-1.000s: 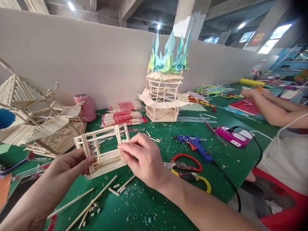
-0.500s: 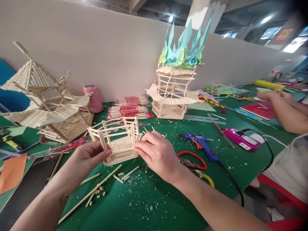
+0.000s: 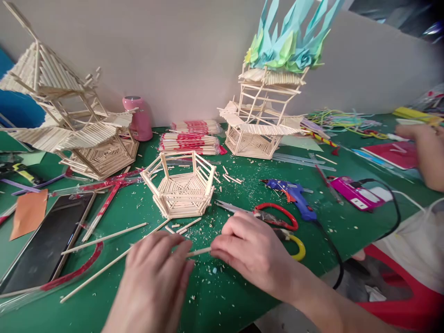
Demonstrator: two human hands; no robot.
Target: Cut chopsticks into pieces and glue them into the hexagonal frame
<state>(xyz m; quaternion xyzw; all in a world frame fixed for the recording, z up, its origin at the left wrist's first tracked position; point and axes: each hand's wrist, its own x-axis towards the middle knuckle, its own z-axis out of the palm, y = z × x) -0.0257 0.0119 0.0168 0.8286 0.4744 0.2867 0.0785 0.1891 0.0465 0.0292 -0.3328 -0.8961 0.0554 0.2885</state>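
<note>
A thin wooden stick point(image 3: 200, 252) spans the gap between my hands, low over the green table. My left hand point(image 3: 156, 268) is closed on its left end, and my right hand point(image 3: 251, 252) pinches the right end. Just beyond them stands a small hexagonal stick frame point(image 3: 183, 190) with a woven-looking floor and low rails, touched by neither hand. Short cut stick pieces point(image 3: 187, 225) lie between the frame and my hands. A longer stick point(image 3: 100, 276) runs diagonally to the left, partly behind my left hand.
Scissors point(image 3: 293, 222) and a blue glue gun point(image 3: 294, 199) lie right. Two stick pavilions point(image 3: 93, 152) point(image 3: 256, 134) stand behind, with stick packs point(image 3: 190, 142) between. A phone point(image 3: 48, 240) lies left, a purple power strip point(image 3: 360, 194) right. Another person's hand point(image 3: 423, 138) is at far right.
Both hands have let go of the hexagonal frame and moved nearer to me. They now hold a thin stick between them. The view has shifted downward.
</note>
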